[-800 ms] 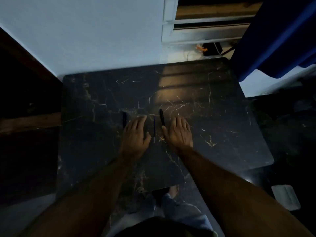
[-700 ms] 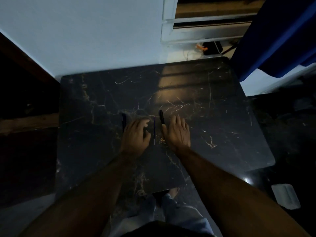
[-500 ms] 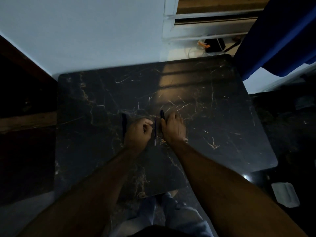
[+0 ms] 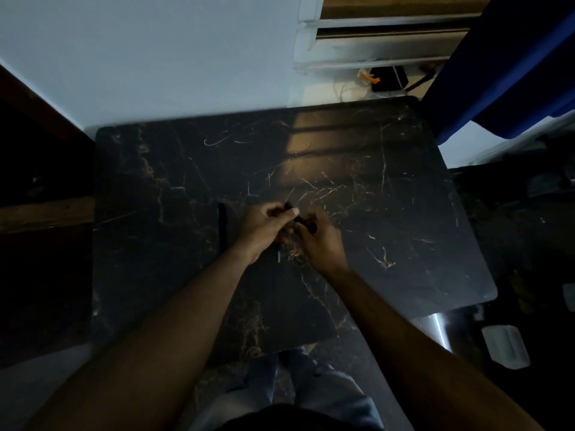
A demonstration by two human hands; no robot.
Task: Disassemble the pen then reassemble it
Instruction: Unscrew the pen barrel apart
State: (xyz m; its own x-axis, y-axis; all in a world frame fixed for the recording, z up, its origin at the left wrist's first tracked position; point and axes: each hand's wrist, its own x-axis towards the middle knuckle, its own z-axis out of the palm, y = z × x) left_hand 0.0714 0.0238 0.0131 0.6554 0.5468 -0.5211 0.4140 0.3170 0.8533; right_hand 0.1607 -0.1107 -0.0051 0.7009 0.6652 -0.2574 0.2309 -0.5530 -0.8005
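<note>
From the head camera, the pen lay in pieces: one dark piece (image 4: 222, 227) rested on the tabletop (image 4: 389, 244) toward its left edge. Left hand (image 4: 264, 230) and right hand (image 4: 320, 241) together pinched another piece (image 4: 294, 213) mid-tabletop; reassembly seemed barely begun.

Pen part (image 4: 222, 227) on table (image 4: 404, 244) left of left hand (image 4: 264, 231), right hand (image 4: 320, 244) beside it
</note>
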